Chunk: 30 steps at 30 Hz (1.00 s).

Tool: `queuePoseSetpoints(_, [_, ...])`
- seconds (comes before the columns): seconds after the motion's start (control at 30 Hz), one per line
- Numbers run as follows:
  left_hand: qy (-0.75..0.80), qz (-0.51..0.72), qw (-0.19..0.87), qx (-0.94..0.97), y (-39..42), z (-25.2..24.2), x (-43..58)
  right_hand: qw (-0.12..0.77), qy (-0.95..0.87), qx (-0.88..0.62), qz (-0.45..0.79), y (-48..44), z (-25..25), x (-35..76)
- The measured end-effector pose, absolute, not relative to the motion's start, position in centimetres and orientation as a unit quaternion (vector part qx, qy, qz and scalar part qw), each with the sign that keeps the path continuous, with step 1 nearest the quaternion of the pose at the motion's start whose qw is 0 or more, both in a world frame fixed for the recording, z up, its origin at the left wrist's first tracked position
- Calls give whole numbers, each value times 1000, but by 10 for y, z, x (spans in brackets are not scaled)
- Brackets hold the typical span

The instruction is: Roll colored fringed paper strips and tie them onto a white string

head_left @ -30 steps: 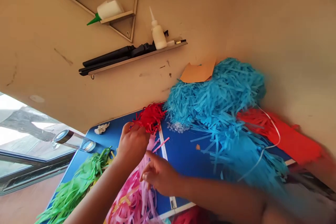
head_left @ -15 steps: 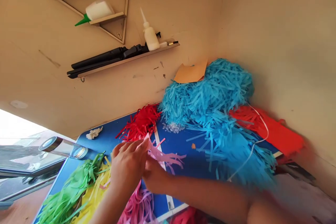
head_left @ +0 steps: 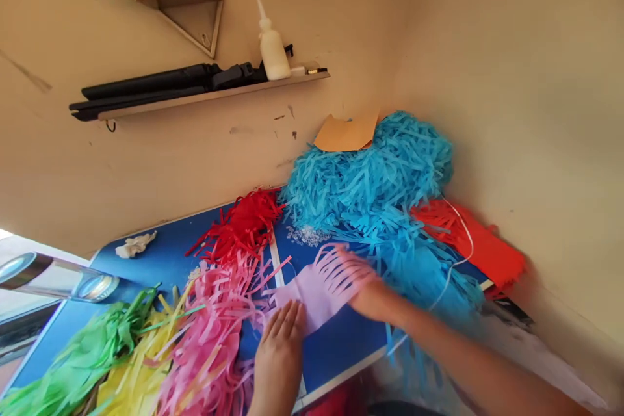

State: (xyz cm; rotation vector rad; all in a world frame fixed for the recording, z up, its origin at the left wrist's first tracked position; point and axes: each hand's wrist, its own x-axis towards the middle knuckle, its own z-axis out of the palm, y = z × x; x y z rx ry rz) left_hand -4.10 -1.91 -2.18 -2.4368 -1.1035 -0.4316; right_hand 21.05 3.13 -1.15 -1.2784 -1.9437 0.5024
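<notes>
The lilac fringed paper (head_left: 319,286), lifted a moment earlier, now lay flat on the table (head_left: 341,344); left hand (head_left: 280,338) and right hand (head_left: 373,292) pressed it open-palmed, gripping nothing.

Lilac fringed paper strip spread flat on the blue table

The lilac fringed paper strip (head_left: 319,286) lies flat on the blue tabletop, near the front edge and slightly right of the middle. Its near-left part is an uncut band of pale purple; from it many narrow cut fingers fan out toward the far right, some slightly curled and spread apart. The left end of the band is pressed under the fingers of the left hand (head_left: 281,341), which lies flat, palm down. The fringe's right end sits under the right hand (head_left: 370,289), blurred, just beside the blue shredded heap.
</notes>
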Motion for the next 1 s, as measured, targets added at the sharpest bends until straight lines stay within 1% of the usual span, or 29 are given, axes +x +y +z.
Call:
queuePoseSetpoints(0.07, [-411, -163, 181, -879, -21, -45, -26, 381, -728, -555, 129, 25, -13, 258])
queuePoseSetpoints(0.17, [-446, -167, 119, -871, -25, -60, -10, 431, -630, -645, -33, 9, -4, 291])
queuePoseSetpoints(0.23, [-465, -169, 76, -866, -25, -59, -2, 435, -660, -605, -93, -5, 2, 278])
queuePoseSetpoints(0.27, [-469, -173, 56, -864, -25, -58, 2, 404, -730, -546, -75, -11, 1, 265])
queuePoseSetpoints(0.3, [-470, -178, 39, -864, -24, -56, 5, 344, -810, -472, -37, -16, -2, 248])
queuePoseSetpoints(0.37, [-471, -186, 14, -862, -22, -53, 8, 240, -890, -385, 47, -18, -15, 218])
queuePoseSetpoints(0.4, [-474, -187, 5, -861, -20, -52, 7, 213, -901, -369, 75, -16, -24, 207])
queuePoseSetpoints(0.43, [-476, -183, -1, -860, -19, -50, 5, 205, -902, -369, 95, -12, -32, 201])
queuePoseSetpoints(0.53, [-512, -172, 6, -842, -23, -45, -6, 253, -877, -391, 114, 1, -46, 201])
queuePoseSetpoints(0.63, [-573, -249, 77, -777, -42, -39, -8, 307, -838, -439, 106, 10, -38, 209])
queuePoseSetpoints(0.67, [-555, -287, 84, -777, -49, -37, -2, 317, -827, -454, 102, 11, -32, 210])
queuePoseSetpoints(0.7, [-506, -316, 64, -800, -55, -36, 6, 324, -818, -465, 100, 13, -26, 209])
queuePoseSetpoints(0.73, [-422, -320, 8, -848, -58, -34, 16, 331, -812, -471, 98, 14, -20, 208])
queuePoseSetpoints(0.77, [-358, -292, -54, -885, -57, -33, 28, 337, -809, -471, 95, 14, -16, 206])
queuePoseSetpoints(0.8, [-379, -254, -90, -885, -53, -31, 38, 343, -810, -468, 87, 14, -13, 205])
queuePoseSetpoints(0.83, [-433, -212, -100, -870, -44, -28, 46, 346, -814, -461, 76, 14, -11, 204])
queuePoseSetpoints(0.9, [-528, -152, -95, -830, -21, -22, 50, 350, -829, -434, 43, 10, -10, 204])
queuePoseSetpoints(1.0, [-603, -90, -70, -790, 4, -12, 21, 349, -855, -383, 12, 2, -17, 207])
